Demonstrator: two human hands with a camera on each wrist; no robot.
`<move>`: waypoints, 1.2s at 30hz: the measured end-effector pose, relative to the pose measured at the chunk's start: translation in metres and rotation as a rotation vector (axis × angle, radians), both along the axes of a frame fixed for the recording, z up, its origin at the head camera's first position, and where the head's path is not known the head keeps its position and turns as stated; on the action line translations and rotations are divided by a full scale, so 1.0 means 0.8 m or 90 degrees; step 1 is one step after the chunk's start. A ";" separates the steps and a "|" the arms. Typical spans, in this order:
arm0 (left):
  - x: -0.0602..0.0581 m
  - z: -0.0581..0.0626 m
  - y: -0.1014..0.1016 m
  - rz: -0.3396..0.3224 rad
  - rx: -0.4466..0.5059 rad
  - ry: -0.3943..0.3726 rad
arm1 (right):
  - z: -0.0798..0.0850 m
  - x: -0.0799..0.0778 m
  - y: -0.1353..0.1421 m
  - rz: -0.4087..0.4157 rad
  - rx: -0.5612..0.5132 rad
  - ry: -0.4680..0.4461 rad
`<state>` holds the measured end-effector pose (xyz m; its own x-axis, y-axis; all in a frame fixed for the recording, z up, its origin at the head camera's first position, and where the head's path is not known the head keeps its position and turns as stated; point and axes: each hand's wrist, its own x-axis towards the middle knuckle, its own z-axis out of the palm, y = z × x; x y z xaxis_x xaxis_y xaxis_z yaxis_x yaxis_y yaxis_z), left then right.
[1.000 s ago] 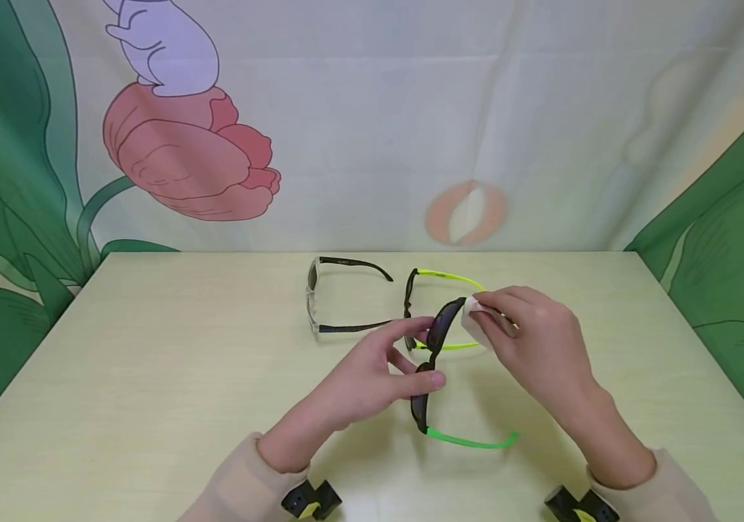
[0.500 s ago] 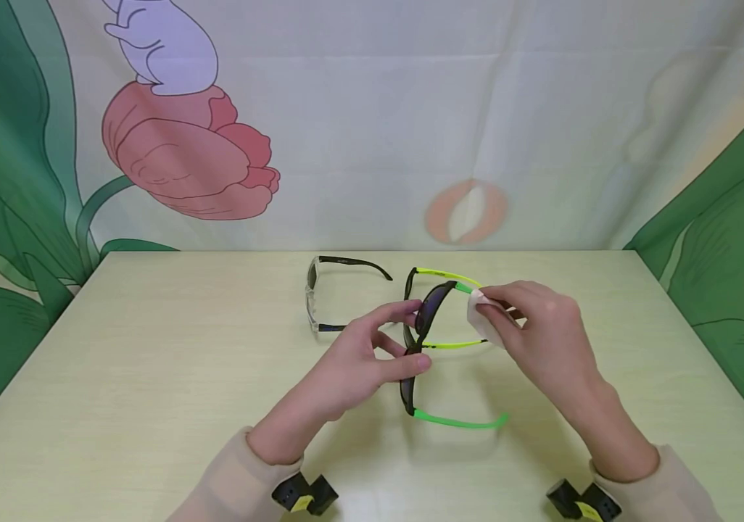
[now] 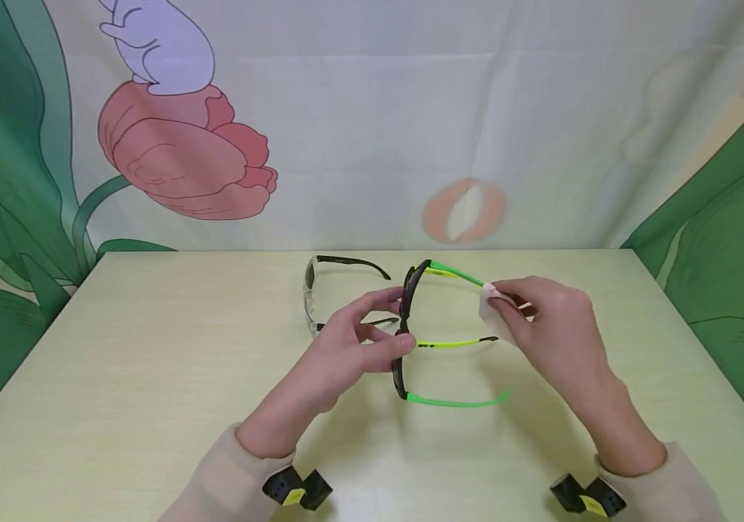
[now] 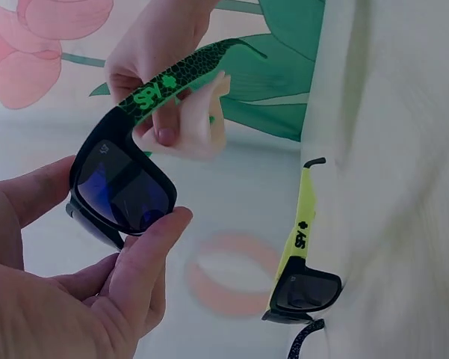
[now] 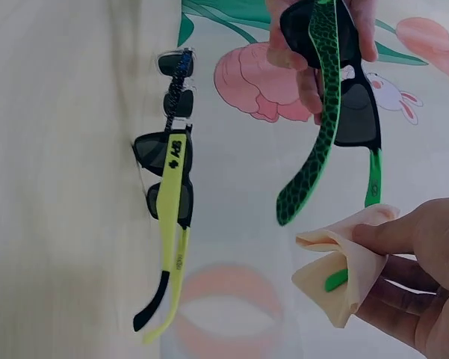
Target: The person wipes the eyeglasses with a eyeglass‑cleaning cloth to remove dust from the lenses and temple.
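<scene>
My left hand (image 3: 339, 362) holds black sunglasses (image 4: 123, 191) with green temples by the front frame, thumb and fingers pinching near the bridge and lens rims. A pale cloth (image 5: 351, 250) is pinched in my right hand (image 3: 558, 333) and folded around one green temple near its end. The temple's green tip (image 5: 336, 281) pokes out of the cloth in the right wrist view. The other temple (image 3: 457, 403) extends free, its inside patterned green and black in the right wrist view. The glasses are held above the table.
Black-framed sunglasses with yellow temples (image 5: 172, 187) lie on the table (image 3: 150, 377) behind the held pair, partly covered by it in the head view. Clear-framed sunglasses with dark temples (image 3: 310, 283) lie to their left. A printed curtain (image 3: 346, 145) hangs behind the table.
The held sunglasses have moved left and away from me with the left hand. The right hand and cloth have shifted slightly right, along the far temple toward its end, uncovering more green.
</scene>
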<state>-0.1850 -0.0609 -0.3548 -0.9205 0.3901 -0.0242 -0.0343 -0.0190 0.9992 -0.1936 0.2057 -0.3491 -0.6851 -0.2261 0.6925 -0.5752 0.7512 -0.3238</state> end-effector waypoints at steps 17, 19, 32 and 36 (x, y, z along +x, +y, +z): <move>-0.018 -0.009 -0.005 0.027 0.006 -0.035 | 0.025 0.025 -0.003 0.127 -0.033 -0.083; -0.019 -0.010 -0.005 0.032 0.009 -0.038 | 0.023 0.027 -0.007 0.163 -0.020 -0.110; -0.024 -0.014 0.001 0.057 0.015 -0.027 | 0.010 0.035 -0.019 0.311 0.036 -0.206; -0.027 -0.015 0.000 0.066 0.010 -0.023 | 0.014 0.035 -0.015 0.327 0.007 -0.185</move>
<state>-0.2064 -0.0606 -0.3669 -0.9544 0.2936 -0.0535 -0.0681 -0.0399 0.9969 -0.1659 0.1934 -0.3377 -0.6469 -0.5857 0.4883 -0.7553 0.4040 -0.5160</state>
